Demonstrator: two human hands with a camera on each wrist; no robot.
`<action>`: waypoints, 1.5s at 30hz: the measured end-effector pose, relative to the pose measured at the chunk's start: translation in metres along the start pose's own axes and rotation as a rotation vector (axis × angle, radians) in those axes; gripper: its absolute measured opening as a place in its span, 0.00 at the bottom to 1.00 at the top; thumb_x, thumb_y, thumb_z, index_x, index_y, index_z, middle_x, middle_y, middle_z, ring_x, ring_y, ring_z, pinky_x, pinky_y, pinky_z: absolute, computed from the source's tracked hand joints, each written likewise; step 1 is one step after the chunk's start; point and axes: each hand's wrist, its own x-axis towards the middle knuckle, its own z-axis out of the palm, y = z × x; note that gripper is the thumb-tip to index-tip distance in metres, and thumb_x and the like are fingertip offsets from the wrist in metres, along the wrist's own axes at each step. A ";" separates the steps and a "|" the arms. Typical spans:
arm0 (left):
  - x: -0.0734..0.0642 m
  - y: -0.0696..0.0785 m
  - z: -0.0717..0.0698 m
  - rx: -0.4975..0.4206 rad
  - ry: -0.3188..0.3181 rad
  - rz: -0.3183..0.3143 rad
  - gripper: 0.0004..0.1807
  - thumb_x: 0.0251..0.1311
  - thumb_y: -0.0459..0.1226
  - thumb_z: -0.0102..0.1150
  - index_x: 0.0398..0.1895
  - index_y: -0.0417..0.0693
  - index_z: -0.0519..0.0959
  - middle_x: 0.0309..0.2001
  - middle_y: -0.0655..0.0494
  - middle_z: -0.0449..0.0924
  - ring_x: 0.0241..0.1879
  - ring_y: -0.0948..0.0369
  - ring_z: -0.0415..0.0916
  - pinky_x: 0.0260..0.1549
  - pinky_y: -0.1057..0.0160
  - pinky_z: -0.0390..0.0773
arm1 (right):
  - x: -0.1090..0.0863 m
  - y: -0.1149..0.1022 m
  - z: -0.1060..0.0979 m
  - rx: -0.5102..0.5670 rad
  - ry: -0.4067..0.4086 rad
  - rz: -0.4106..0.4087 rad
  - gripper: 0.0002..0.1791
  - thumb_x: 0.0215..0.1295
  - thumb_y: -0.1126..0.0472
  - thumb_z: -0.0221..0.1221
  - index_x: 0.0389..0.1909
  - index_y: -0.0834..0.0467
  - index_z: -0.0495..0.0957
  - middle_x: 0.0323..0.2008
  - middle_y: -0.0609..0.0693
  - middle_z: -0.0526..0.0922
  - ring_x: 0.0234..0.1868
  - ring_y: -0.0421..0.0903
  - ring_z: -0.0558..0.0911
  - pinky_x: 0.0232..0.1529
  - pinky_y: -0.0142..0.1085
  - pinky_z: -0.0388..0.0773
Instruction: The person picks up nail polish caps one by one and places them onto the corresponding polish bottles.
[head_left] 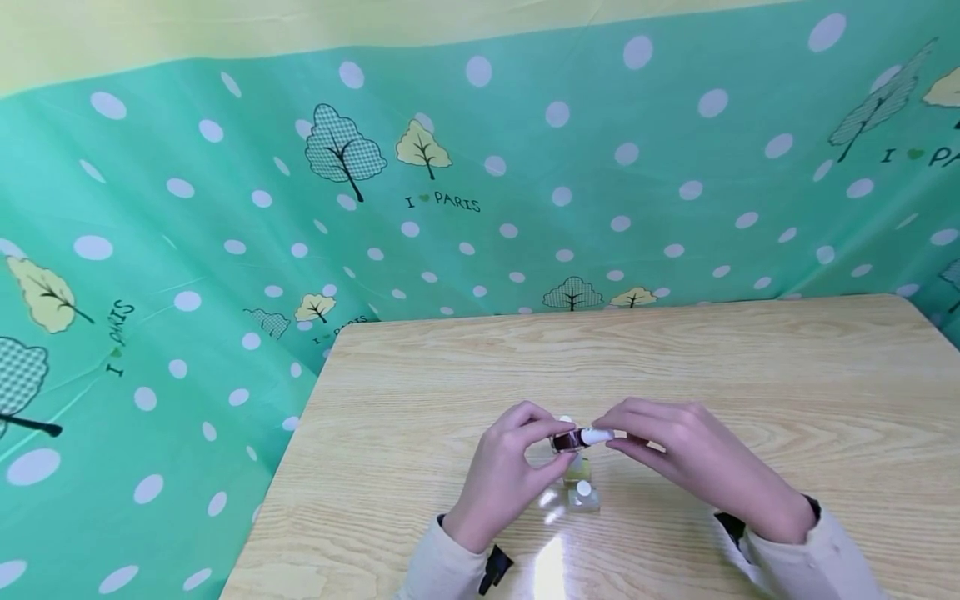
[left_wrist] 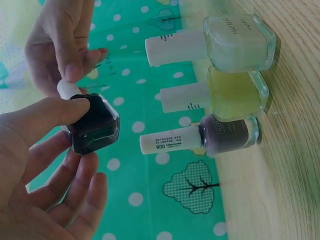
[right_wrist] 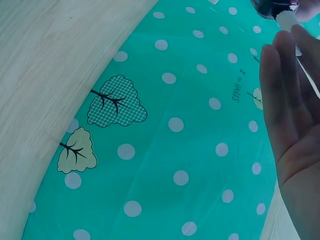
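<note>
My left hand point(head_left: 504, 475) pinches a small dark nail polish bottle point(left_wrist: 94, 129) between thumb and fingers, held up above the table. The bottle lies tilted on its side, its white cap point(head_left: 598, 436) pointing right. On that cap my right hand point(head_left: 686, 442) has a grip with thumb and fingertips. Below stand three more white-capped nail polish bottles in a row: a pale one point(left_wrist: 240, 44), a yellow one point(left_wrist: 236, 95) and a greyish purple one point(left_wrist: 225, 136). In the head view the hands and the dark bottle partly cover this row.
The wooden table point(head_left: 420, 375) extends around the hands on every side. Behind it and at the left hangs a green curtain point(head_left: 450, 167) with white dots and printed trees. Light reflects off the tabletop near the left sleeve point(head_left: 442, 567).
</note>
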 end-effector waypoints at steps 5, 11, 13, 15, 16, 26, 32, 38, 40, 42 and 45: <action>-0.001 0.000 0.001 -0.005 0.001 0.007 0.15 0.51 0.35 0.75 0.44 0.50 0.87 0.38 0.63 0.79 0.38 0.68 0.78 0.38 0.72 0.79 | 0.000 0.000 0.004 -0.035 0.043 -0.005 0.08 0.59 0.61 0.69 0.38 0.47 0.84 0.32 0.32 0.82 0.28 0.25 0.75 0.27 0.17 0.72; -0.002 0.002 0.002 0.011 0.029 0.053 0.15 0.50 0.35 0.75 0.43 0.49 0.87 0.38 0.62 0.79 0.37 0.67 0.77 0.36 0.75 0.77 | 0.000 -0.001 0.010 -0.083 0.074 0.038 0.08 0.61 0.57 0.68 0.27 0.42 0.80 0.23 0.28 0.73 0.22 0.22 0.65 0.21 0.15 0.62; -0.002 0.002 0.002 0.016 0.035 0.066 0.15 0.50 0.35 0.75 0.43 0.49 0.87 0.38 0.62 0.79 0.36 0.67 0.77 0.36 0.76 0.76 | 0.000 -0.001 0.011 -0.095 0.081 0.049 0.11 0.61 0.58 0.68 0.24 0.40 0.78 0.21 0.27 0.71 0.20 0.22 0.62 0.20 0.15 0.59; -0.002 0.003 0.003 0.015 0.034 0.069 0.15 0.50 0.35 0.75 0.43 0.49 0.87 0.37 0.62 0.79 0.36 0.67 0.77 0.36 0.77 0.75 | 0.000 -0.002 0.011 -0.102 0.081 0.067 0.13 0.61 0.58 0.68 0.23 0.39 0.77 0.20 0.27 0.70 0.19 0.22 0.61 0.19 0.15 0.58; -0.002 0.002 0.003 0.015 0.032 0.069 0.15 0.50 0.35 0.75 0.43 0.49 0.87 0.37 0.62 0.79 0.36 0.67 0.77 0.36 0.77 0.75 | 0.000 -0.002 0.011 -0.104 0.082 0.074 0.13 0.61 0.58 0.68 0.23 0.39 0.77 0.20 0.26 0.70 0.19 0.22 0.61 0.19 0.15 0.58; -0.001 0.000 0.003 0.046 0.039 0.050 0.15 0.50 0.35 0.75 0.43 0.49 0.87 0.38 0.62 0.80 0.37 0.66 0.79 0.39 0.74 0.78 | -0.001 0.001 0.002 -0.052 0.026 -0.011 0.12 0.62 0.57 0.67 0.47 0.48 0.84 0.40 0.35 0.84 0.32 0.29 0.80 0.31 0.18 0.75; -0.001 -0.001 0.004 0.037 0.024 0.041 0.14 0.50 0.35 0.75 0.43 0.49 0.87 0.38 0.62 0.80 0.36 0.64 0.80 0.38 0.75 0.77 | 0.000 0.000 0.003 -0.070 -0.005 0.008 0.08 0.61 0.59 0.67 0.41 0.46 0.85 0.37 0.31 0.82 0.31 0.25 0.77 0.31 0.17 0.75; -0.002 -0.001 0.006 0.050 0.021 0.046 0.14 0.51 0.36 0.75 0.43 0.50 0.87 0.37 0.63 0.80 0.36 0.66 0.79 0.37 0.76 0.76 | 0.000 -0.003 0.006 -0.109 0.003 0.045 0.03 0.62 0.56 0.67 0.35 0.46 0.83 0.30 0.29 0.78 0.26 0.23 0.71 0.27 0.16 0.70; -0.002 -0.001 0.006 0.055 0.026 0.053 0.14 0.51 0.36 0.75 0.43 0.50 0.87 0.37 0.63 0.80 0.36 0.68 0.78 0.37 0.76 0.76 | 0.000 -0.004 0.007 -0.128 0.006 0.055 0.02 0.63 0.55 0.66 0.34 0.46 0.83 0.29 0.29 0.78 0.26 0.22 0.70 0.26 0.16 0.70; -0.003 -0.001 0.007 0.057 0.031 0.061 0.14 0.51 0.36 0.75 0.42 0.51 0.87 0.37 0.63 0.80 0.36 0.68 0.78 0.36 0.77 0.76 | 0.000 -0.004 0.008 -0.144 0.013 0.065 0.02 0.63 0.54 0.66 0.33 0.46 0.83 0.28 0.29 0.78 0.25 0.23 0.70 0.25 0.17 0.69; -0.003 -0.001 0.008 0.059 0.037 0.070 0.14 0.51 0.36 0.75 0.42 0.50 0.87 0.37 0.63 0.80 0.36 0.66 0.78 0.35 0.77 0.74 | 0.000 -0.005 0.009 -0.168 0.022 0.082 0.03 0.63 0.53 0.66 0.31 0.45 0.82 0.26 0.28 0.77 0.24 0.22 0.68 0.24 0.17 0.67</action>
